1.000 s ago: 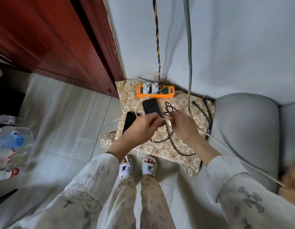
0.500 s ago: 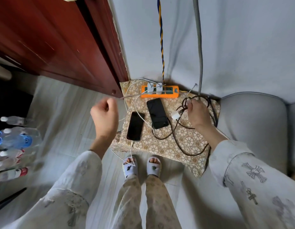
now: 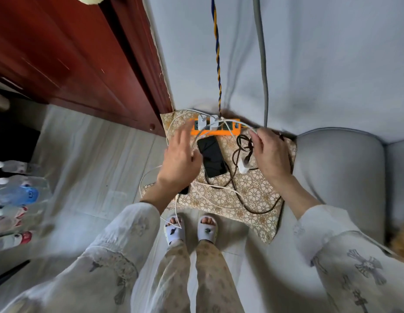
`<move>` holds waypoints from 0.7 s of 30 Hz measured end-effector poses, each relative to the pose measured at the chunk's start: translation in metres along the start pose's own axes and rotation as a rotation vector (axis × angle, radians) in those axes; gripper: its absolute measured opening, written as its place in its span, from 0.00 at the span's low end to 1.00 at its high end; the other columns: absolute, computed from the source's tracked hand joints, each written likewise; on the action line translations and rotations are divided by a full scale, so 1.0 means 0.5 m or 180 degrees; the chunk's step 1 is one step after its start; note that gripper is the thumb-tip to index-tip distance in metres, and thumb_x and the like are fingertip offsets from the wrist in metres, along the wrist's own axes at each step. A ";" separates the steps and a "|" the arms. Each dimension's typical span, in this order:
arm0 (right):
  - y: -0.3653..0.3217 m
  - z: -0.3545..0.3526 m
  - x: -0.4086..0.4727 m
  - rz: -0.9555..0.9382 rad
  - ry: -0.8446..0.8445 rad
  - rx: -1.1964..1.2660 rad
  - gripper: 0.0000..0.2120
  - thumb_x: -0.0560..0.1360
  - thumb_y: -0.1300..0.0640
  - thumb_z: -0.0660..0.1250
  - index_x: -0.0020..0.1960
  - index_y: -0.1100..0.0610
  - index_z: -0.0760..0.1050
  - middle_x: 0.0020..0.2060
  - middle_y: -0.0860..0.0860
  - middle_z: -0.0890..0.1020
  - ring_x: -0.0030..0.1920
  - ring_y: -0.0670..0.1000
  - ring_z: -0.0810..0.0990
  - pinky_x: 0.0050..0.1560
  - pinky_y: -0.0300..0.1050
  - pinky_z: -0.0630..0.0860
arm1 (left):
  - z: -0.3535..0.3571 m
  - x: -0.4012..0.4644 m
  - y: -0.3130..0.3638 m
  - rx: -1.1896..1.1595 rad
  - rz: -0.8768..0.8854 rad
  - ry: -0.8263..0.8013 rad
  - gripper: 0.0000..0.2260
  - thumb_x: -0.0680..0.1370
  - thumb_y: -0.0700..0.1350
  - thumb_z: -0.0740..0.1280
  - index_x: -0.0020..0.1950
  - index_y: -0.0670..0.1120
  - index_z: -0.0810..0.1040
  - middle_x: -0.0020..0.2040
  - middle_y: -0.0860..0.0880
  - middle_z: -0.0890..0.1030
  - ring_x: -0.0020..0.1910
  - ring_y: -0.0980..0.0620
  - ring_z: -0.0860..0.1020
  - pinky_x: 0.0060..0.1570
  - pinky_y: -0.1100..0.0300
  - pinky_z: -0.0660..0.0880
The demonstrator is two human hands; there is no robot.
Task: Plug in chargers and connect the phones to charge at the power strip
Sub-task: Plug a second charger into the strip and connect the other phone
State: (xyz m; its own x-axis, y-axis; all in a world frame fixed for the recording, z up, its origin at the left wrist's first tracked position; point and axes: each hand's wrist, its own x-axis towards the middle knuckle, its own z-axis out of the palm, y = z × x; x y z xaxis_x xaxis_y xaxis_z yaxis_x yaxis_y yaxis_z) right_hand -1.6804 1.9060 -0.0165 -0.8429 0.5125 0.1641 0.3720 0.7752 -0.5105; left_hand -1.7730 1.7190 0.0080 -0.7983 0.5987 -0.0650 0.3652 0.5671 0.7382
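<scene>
A big grey sofa (image 3: 336, 177) sits on the right, next to a pale wall (image 3: 309, 64). A red wooden door (image 3: 72, 53) stands on the left. On the floor (image 3: 95, 166) lies a flowery cushion (image 3: 248, 195), pushed against the wall and touching the sofa. Water bottles (image 3: 13, 195) lie far off on the left.

The left hand (image 3: 179, 161) hangs over the left part of the cushion, with its fingers (image 3: 185, 134) straight and spread, holding nothing. They reach toward the orange power strip (image 3: 215, 128), which lies at the far edge of the cushion by the wall. The right hand (image 3: 272, 157) is on the other side, and its fingers pinch a thin white cable (image 3: 246, 125) that runs from the strip.

A black phone (image 3: 212, 156) lies face up between the two hands, just below the strip. A dark cable (image 3: 241, 145) loops beside it. A loose white charger (image 3: 244, 167) lies by the right hand. Two white chargers (image 3: 207, 123) are plugged into the left end of the strip. A second phone (image 3: 184, 190) peeks out under the left wrist.
</scene>
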 end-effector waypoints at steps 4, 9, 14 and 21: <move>-0.011 0.011 -0.021 0.0088 -0.0130 0.0409 0.07 0.74 0.65 0.65 0.50 0.67 0.78 0.41 0.61 0.80 0.36 0.51 0.74 0.38 0.41 0.70 | 0.035 0.005 0.023 0.0443 0.0408 -0.0480 0.31 0.75 0.45 0.64 0.75 0.44 0.54 0.74 0.44 0.60 0.74 0.45 0.56 0.72 0.44 0.54; -0.012 0.012 -0.044 -0.0017 -0.0214 0.0620 0.08 0.72 0.68 0.66 0.51 0.68 0.78 0.42 0.62 0.80 0.41 0.57 0.79 0.46 0.38 0.72 | 0.060 0.018 0.030 0.0865 0.0390 -0.0538 0.18 0.78 0.49 0.61 0.66 0.45 0.71 0.58 0.41 0.74 0.62 0.41 0.67 0.64 0.45 0.64; 0.002 0.015 -0.052 0.0201 -0.1330 0.0392 0.21 0.74 0.62 0.66 0.65 0.57 0.69 0.50 0.56 0.80 0.45 0.54 0.80 0.52 0.49 0.78 | 0.057 0.000 0.032 0.0134 0.0513 -0.0980 0.11 0.79 0.41 0.59 0.46 0.38 0.78 0.41 0.40 0.78 0.42 0.42 0.73 0.45 0.46 0.70; 0.039 0.023 -0.033 0.0315 -0.1596 -0.0646 0.14 0.76 0.50 0.62 0.57 0.57 0.76 0.47 0.57 0.83 0.48 0.57 0.81 0.49 0.49 0.76 | 0.017 -0.015 0.010 -0.0369 -0.0134 -0.0476 0.08 0.79 0.39 0.58 0.44 0.41 0.76 0.40 0.47 0.78 0.37 0.51 0.73 0.36 0.63 0.68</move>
State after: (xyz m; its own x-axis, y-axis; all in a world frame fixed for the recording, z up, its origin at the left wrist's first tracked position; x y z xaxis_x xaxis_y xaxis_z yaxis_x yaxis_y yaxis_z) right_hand -1.6637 1.9086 -0.0388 -0.8635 0.3864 -0.3240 0.4847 0.8133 -0.3219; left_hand -1.7608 1.7221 0.0064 -0.7286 0.6580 -0.1902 0.2684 0.5298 0.8045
